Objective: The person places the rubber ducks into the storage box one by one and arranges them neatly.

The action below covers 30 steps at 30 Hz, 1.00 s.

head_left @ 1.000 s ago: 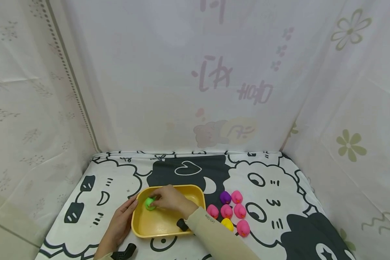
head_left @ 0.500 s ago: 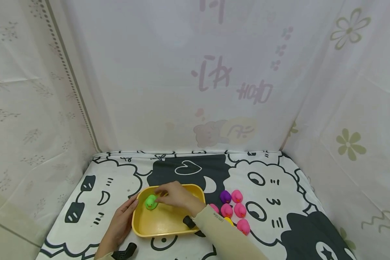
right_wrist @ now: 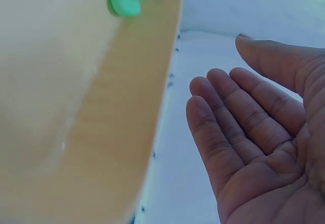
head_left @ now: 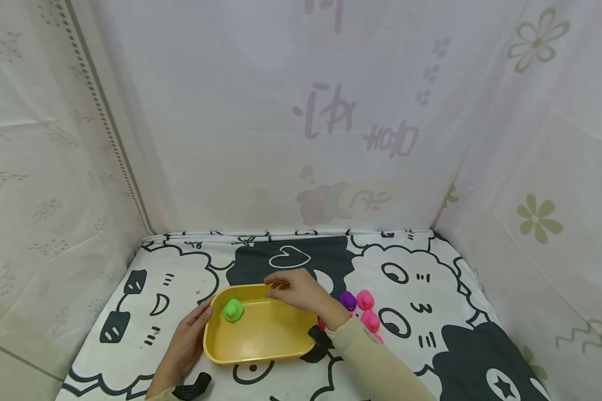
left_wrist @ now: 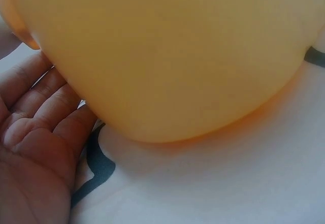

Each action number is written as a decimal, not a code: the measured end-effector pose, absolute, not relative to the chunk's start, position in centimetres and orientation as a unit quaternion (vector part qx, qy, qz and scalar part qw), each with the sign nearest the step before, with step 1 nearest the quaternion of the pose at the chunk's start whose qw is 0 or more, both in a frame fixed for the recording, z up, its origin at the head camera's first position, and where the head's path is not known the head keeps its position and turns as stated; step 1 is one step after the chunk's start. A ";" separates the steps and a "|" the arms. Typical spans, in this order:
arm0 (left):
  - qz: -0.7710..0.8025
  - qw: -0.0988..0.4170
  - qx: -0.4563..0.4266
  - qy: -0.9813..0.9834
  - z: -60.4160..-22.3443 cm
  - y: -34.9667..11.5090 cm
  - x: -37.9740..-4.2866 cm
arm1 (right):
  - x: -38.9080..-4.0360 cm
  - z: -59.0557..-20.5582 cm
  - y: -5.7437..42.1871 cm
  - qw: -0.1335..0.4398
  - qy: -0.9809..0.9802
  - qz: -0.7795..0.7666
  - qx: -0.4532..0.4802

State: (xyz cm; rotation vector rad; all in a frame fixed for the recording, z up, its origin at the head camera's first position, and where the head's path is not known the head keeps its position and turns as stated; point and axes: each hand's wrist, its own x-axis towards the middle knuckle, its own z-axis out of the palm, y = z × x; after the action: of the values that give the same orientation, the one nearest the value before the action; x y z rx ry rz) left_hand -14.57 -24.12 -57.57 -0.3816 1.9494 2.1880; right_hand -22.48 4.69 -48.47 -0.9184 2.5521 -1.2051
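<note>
A shallow yellow tray (head_left: 261,334) sits on the patterned cloth, with a green toy duck (head_left: 233,310) upright in its far left corner. My left hand (head_left: 189,334) rests against the tray's left side; in the left wrist view its fairly straight fingers (left_wrist: 38,89) touch the outer wall. Over the tray's far right rim is my right hand (head_left: 301,292), holding nothing. The right wrist view shows this hand's fingers (right_wrist: 249,107) loosely extended, the thumb apart from them, and the green duck in the tray beyond.
Right of the tray stand a purple duck (head_left: 348,301) and several pink ducks (head_left: 370,321), partly hidden by my right forearm. White curtains (head_left: 231,139) rise behind and on both sides of the cloth.
My right hand has let go of the green duck, leaving it in the tray, and moved right to the far rim. The left hand stays put. My right sleeve now covers more ducks.
</note>
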 end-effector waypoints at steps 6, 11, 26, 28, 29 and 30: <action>0.736 0.092 -0.130 0.658 -57.5 -24.2 -14.5 | -22.4 -47.7 8.3 0.074 0.862 -0.419 -0.277; 0.734 0.086 -0.125 0.662 -57.5 -24.1 -14.6 | -22.9 -48.3 11.9 0.045 0.863 -0.427 -0.266; 0.735 0.094 -0.129 0.659 -57.4 -23.9 -14.5 | -23.5 -53.0 21.6 0.044 0.909 -0.374 -0.181; 0.734 0.093 -0.129 0.660 -57.3 -23.9 -14.5 | -23.4 -53.3 22.1 0.047 0.915 -0.363 -0.168; 0.734 0.093 -0.129 0.661 -57.3 -23.9 -14.5 | -23.3 -53.4 22.3 0.054 0.916 -0.362 -0.162; 0.734 0.092 -0.129 0.661 -57.3 -23.9 -14.5 | -23.2 -53.4 22.3 0.060 0.918 -0.361 -0.155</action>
State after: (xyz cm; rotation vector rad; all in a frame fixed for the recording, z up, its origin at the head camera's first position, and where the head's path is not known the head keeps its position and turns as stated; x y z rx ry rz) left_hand -14.51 -23.91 -57.28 -0.3834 1.9624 2.1786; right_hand -23.19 22.33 -53.37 -0.4685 2.7777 -1.0924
